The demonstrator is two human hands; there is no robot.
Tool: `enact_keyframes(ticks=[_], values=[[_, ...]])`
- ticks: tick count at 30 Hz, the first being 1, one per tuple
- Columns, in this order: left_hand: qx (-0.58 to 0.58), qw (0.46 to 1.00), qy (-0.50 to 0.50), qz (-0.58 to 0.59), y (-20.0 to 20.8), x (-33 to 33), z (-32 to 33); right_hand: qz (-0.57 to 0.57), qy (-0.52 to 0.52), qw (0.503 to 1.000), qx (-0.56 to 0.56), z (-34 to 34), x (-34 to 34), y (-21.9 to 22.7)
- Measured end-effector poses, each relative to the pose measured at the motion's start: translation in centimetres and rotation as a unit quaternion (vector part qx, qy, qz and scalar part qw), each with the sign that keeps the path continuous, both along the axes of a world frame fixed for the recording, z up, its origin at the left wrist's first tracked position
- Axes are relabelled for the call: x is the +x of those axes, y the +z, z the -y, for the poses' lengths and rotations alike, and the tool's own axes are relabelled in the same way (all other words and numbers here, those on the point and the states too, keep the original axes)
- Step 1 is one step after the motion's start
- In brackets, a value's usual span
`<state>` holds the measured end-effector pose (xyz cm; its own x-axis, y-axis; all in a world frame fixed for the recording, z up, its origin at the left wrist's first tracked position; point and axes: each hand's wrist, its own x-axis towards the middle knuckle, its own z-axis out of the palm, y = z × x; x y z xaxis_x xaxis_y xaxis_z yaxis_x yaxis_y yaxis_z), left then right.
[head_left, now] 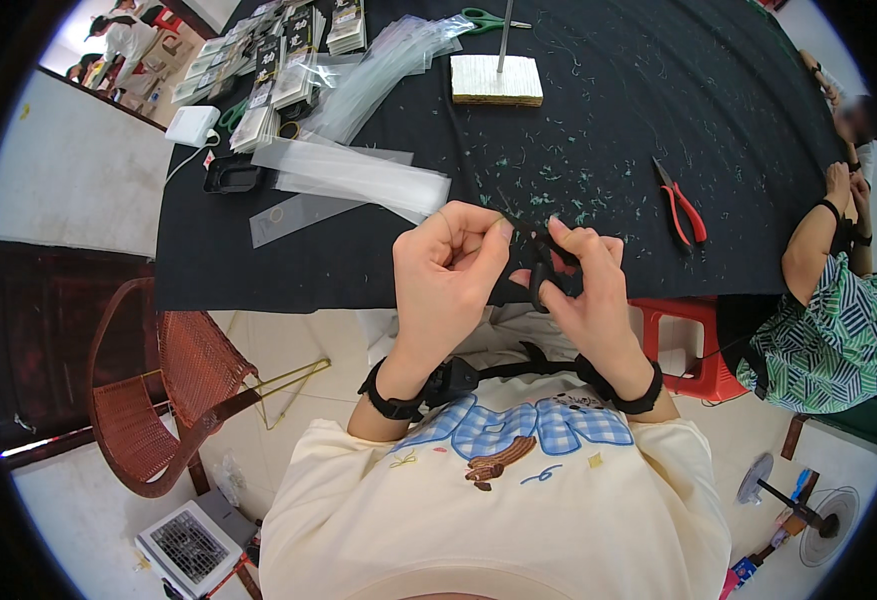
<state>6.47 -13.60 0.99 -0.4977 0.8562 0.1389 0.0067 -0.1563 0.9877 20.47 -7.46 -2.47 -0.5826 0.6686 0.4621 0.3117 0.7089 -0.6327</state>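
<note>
Over the near edge of the black-covered table, my left hand [451, 258] is closed in a pinch, thumb against forefinger. A thin dark strand seems to show at its fingertips, but I cannot make out what it is. Just to the right, my right hand [592, 292] grips a pair of black-handled scissors [537, 283], with thumb and fingers in the loops. The blades point toward the left fingertips and are too small and dark to read clearly. Small green clippings [578, 210] lie scattered on the cloth beyond both hands.
Red-handled pliers [691, 215] lie to the right. Clear plastic sleeves [388, 185], a black tray [233, 175] and packaged cards [298, 60] fill the left. Farther back are a block [495, 82] with an upright rod and green scissors [483, 20]. Another person [823, 320] sits at the right.
</note>
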Motion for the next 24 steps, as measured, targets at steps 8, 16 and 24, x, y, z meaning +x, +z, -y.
enact_keyframes(ticks=[8, 16, 24], values=[[0.003, 1.0, 0.001, 0.005, -0.4, 0.2, -0.2, -0.025, -0.013, 0.996, -0.088, 0.4, -0.1, 0.0], [-0.021, 1.0, 0.005, -0.015, 0.3, 0.1, -0.1, -0.033, -0.014, 0.998, -0.052, 0.1, 0.1, 0.3], [-0.014, 1.0, -0.01, 0.007, -0.1, 0.2, -0.1, 0.014, -0.005, 1.0, 0.014, -0.3, 0.0, 0.3]])
